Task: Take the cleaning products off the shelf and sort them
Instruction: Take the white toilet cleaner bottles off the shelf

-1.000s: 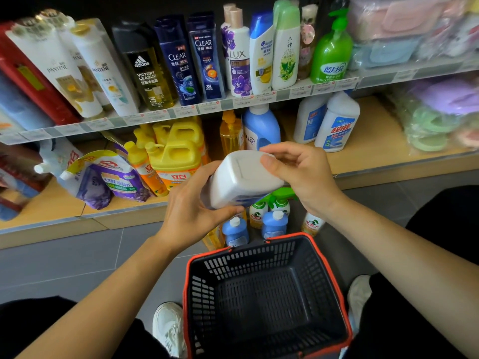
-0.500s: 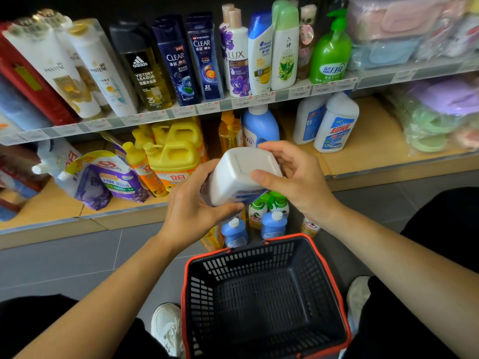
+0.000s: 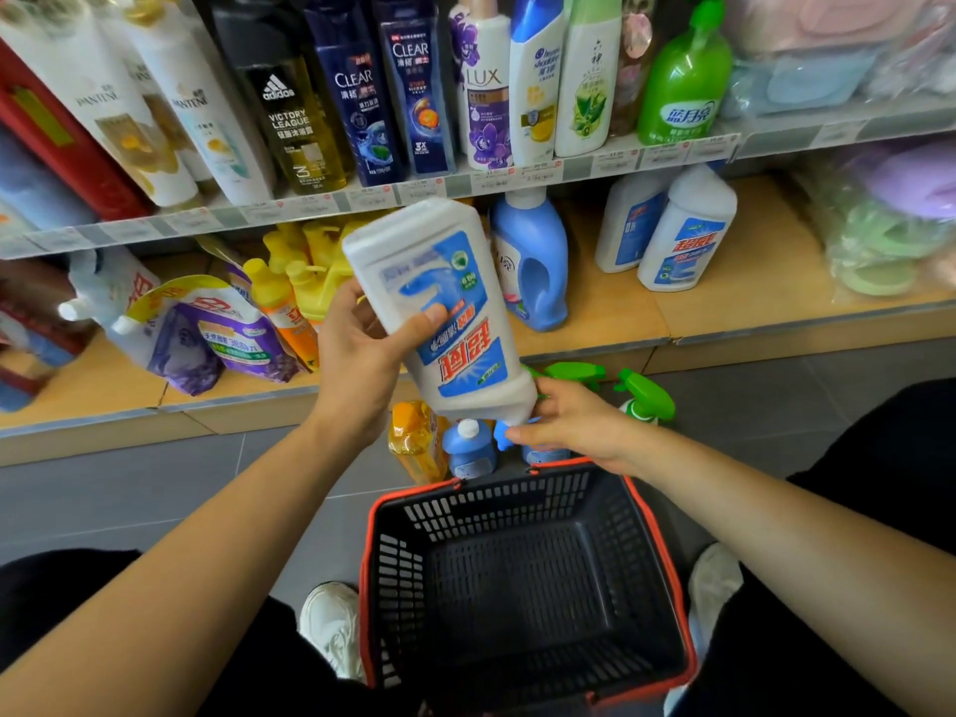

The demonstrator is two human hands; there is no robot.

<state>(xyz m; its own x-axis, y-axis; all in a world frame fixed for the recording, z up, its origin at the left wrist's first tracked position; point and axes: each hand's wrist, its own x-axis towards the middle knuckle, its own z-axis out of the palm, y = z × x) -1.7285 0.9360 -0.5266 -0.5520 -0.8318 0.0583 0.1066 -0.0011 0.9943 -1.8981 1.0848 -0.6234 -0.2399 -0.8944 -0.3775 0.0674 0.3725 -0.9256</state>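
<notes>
My left hand point(image 3: 362, 354) is clamped round the body of the white cleaner bottle point(image 3: 445, 313), thumb across the blue label and fingers behind it. My right hand point(image 3: 574, 421) pinches the neck end, fingertips by the blue cap point(image 3: 503, 438). Both hands grip the one bottle, so neither is free.

The bottle hangs upside down and tilted. Its base points up and away from the basket point(image 3: 496, 509), and its cap sits just above and beyond the basket's far rim. It touches nothing but my hands. I judge the two-handed hold is for turning the bottle and checking its label before choosing its group. The printing faces me, inverted.

The basket sits on the floor between my feet. Just beyond its far rim a small blue bottle point(image 3: 468, 447), an orange bottle point(image 3: 414, 442) and green-topped spray bottles point(image 3: 646, 398) stand close together on the floor. To me that looks like sorting by kind. Farther beyond the basket and higher, the lower shelf point(image 3: 724, 323) carries two matching white bottles point(image 3: 683, 240) and a blue detergent jug point(image 3: 533, 271), so there is more to fetch.

Next I would right the bottle and stand it beyond the basket with its like. I would mind the cap, since an inverted bottle may leak.
</notes>
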